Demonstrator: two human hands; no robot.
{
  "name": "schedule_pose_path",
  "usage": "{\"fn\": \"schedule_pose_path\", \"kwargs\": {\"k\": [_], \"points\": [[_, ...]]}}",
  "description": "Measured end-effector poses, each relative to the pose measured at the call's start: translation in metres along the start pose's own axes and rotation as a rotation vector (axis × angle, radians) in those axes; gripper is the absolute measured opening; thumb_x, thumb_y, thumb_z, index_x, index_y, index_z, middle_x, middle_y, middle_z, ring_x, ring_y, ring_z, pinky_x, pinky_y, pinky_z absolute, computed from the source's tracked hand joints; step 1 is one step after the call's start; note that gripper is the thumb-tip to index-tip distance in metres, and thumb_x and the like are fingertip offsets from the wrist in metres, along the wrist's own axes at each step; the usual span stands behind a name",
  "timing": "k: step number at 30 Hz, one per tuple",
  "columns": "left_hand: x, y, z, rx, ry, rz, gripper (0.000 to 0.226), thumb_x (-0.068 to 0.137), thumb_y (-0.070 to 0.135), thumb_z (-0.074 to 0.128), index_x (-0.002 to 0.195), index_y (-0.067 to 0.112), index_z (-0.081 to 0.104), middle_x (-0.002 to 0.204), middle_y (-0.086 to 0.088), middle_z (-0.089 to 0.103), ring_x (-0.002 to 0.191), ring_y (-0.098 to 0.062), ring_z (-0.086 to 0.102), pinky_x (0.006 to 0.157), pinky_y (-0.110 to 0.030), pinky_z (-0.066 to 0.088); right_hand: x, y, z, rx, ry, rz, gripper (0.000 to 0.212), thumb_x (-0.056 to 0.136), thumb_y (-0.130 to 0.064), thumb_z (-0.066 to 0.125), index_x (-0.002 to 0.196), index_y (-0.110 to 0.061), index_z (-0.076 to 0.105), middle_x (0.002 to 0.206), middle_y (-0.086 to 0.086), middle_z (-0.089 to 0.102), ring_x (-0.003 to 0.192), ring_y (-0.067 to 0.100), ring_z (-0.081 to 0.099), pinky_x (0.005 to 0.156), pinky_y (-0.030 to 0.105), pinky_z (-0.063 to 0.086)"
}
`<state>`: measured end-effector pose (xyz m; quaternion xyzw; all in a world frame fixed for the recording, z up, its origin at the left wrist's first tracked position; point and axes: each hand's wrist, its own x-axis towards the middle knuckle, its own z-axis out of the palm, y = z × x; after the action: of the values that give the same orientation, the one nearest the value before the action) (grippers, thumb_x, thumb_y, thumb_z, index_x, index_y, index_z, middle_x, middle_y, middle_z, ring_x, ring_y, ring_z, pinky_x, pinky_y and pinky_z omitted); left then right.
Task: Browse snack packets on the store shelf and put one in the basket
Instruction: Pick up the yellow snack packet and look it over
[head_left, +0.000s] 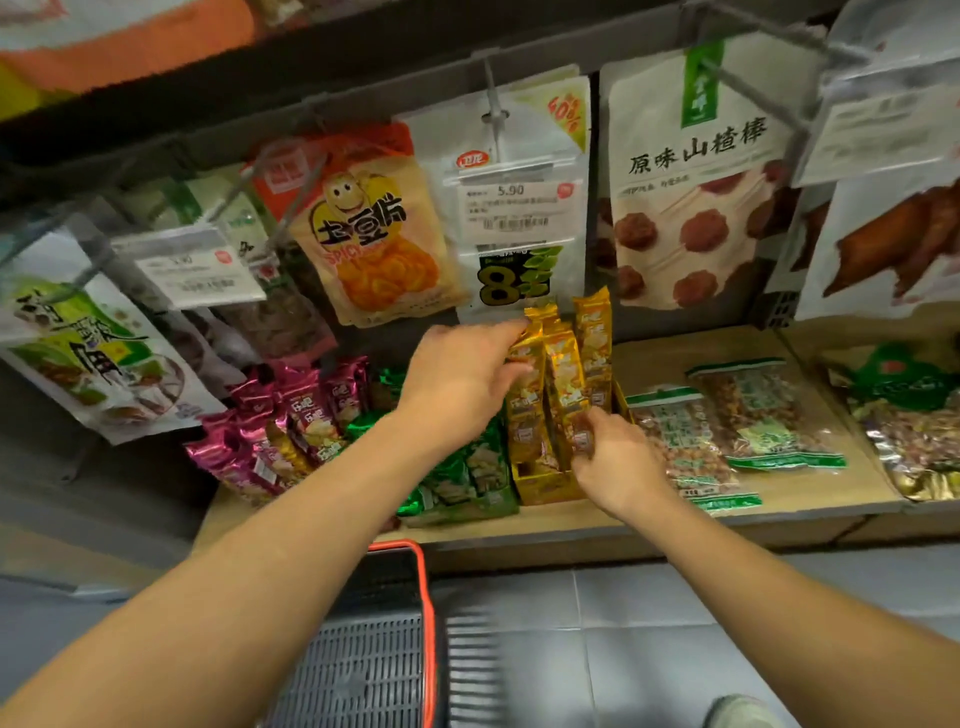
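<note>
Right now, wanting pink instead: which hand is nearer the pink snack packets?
Left. The left hand is right of the pink snack packets; the right hand grips a gold packet farther right.

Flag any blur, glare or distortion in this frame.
Head view: wide-angle distortion warps the shelf lines and stretches both forearms; top-left corner is smeared; foil on the gold packets glints; left hand and right hand on them read fairly sharp; basket looks streaked.
</note>
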<state>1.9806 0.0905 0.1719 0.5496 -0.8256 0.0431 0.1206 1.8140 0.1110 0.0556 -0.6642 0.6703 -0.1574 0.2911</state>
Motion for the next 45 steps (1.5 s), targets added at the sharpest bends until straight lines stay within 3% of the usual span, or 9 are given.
{"fn": "schedule_pose_path", "kwargs": {"k": [6, 9, 13, 20, 23, 28, 35, 39, 45], "points": [[0.027, -0.011, 0.018, -0.014, 0.023, -0.051, 0.04, 0.092, 0.045, 0.057, 0.127, 0.025, 0.055, 0.107, -0.004, 0.07, 0.102, -0.03, 0.063, 0.09, -0.038, 0.041, 0.036, -0.006, 0.009, 0.086, 0.103, 0.11, 0.047, 0.088, -0.025, 0.062, 0.131, -0.014, 0.045, 0.119, 0.013, 0.061, 0.112, 0.035, 0.057, 0.092, 0.042, 0.05], [0.027, -0.013, 0.03, 0.106, -0.133, -0.041, 0.033, 0.09, 0.047, 0.058, 0.114, 0.025, 0.053, 0.1, -0.001, 0.069, 0.1, -0.028, 0.063, 0.083, -0.038, 0.037, 0.043, -0.005, 0.017, 0.113, 0.096, 0.183, 0.051, 0.09, -0.029, 0.062, 0.133, -0.017, 0.036, 0.112, 0.013, 0.065, 0.106, 0.035, 0.062, 0.083, 0.041, 0.05], [0.032, -0.009, 0.041, 0.283, -0.236, -0.031, 0.045, 0.078, 0.057, 0.067, 0.109, 0.025, 0.055, 0.101, 0.0, 0.066, 0.109, -0.026, 0.053, 0.085, -0.041, 0.029, 0.042, -0.001, 0.027, 0.15, 0.088, 0.237, 0.06, 0.09, -0.033, 0.064, 0.135, -0.022, 0.027, 0.105, 0.014, 0.067, 0.098, 0.036, 0.065, 0.073, 0.037, 0.044], [0.042, -0.004, 0.049, 0.415, -0.24, -0.071, 0.044, 0.075, 0.057, 0.071, 0.097, 0.021, 0.061, 0.101, -0.001, 0.069, 0.117, -0.027, 0.048, 0.094, -0.046, 0.029, 0.037, 0.001, 0.03, 0.108, 0.136, 0.213, 0.052, 0.09, -0.028, 0.064, 0.136, -0.016, 0.041, 0.12, 0.01, 0.063, 0.111, 0.033, 0.06, 0.087, 0.04, 0.049], [0.048, 0.003, 0.048, 0.492, -0.227, -0.081, 0.041, 0.076, 0.053, 0.073, 0.101, 0.021, 0.068, 0.113, -0.002, 0.067, 0.124, -0.029, 0.04, 0.1, -0.049, 0.027, 0.034, 0.004, 0.031, 0.058, 0.113, 0.173, 0.04, 0.092, -0.026, 0.06, 0.13, -0.015, 0.051, 0.127, 0.01, 0.058, 0.116, 0.031, 0.055, 0.095, 0.041, 0.047], [0.049, 0.001, 0.053, 0.53, -0.342, -0.118, 0.034, 0.085, 0.034, 0.065, 0.116, 0.018, 0.064, 0.135, -0.007, 0.049, 0.134, -0.033, 0.027, 0.107, -0.056, 0.022, 0.039, 0.0, 0.028, 0.063, 0.015, 0.201, 0.058, 0.092, -0.035, 0.06, 0.138, -0.015, 0.032, 0.122, 0.012, 0.061, 0.112, 0.035, 0.059, 0.091, 0.042, 0.045], [0.051, -0.007, 0.051, 0.396, -0.222, -0.127, 0.031, 0.087, 0.023, 0.065, 0.117, 0.023, 0.062, 0.111, -0.008, 0.065, 0.109, -0.031, 0.057, 0.095, -0.037, 0.04, 0.046, 0.009, 0.025, 0.038, -0.005, 0.176, 0.051, 0.091, -0.037, 0.063, 0.138, -0.023, 0.046, 0.127, 0.01, 0.057, 0.117, 0.031, 0.056, 0.094, 0.041, 0.049], [0.055, -0.006, 0.052, 0.486, -0.387, -0.129, 0.032, 0.089, 0.015, 0.058, 0.12, 0.015, 0.061, 0.125, -0.01, 0.06, 0.127, -0.031, 0.042, 0.112, -0.045, 0.027, 0.043, 0.015, 0.03, 0.02, 0.045, 0.174, 0.034, 0.093, -0.036, 0.059, 0.124, -0.024, 0.053, 0.116, 0.008, 0.061, 0.107, 0.031, 0.06, 0.086, 0.042, 0.051], [0.071, 0.0, 0.057, 0.504, -0.518, -0.114, 0.061, 0.094, 0.028, 0.051, 0.148, 0.013, 0.026, 0.145, -0.012, 0.046, 0.139, -0.033, 0.031, 0.119, -0.053, 0.007, 0.042, 0.02, 0.034, 0.033, 0.096, 0.175, 0.018, 0.095, -0.03, 0.054, 0.112, -0.022, 0.051, 0.099, 0.008, 0.068, 0.093, 0.033, 0.065, 0.075, 0.04, 0.051]]}}
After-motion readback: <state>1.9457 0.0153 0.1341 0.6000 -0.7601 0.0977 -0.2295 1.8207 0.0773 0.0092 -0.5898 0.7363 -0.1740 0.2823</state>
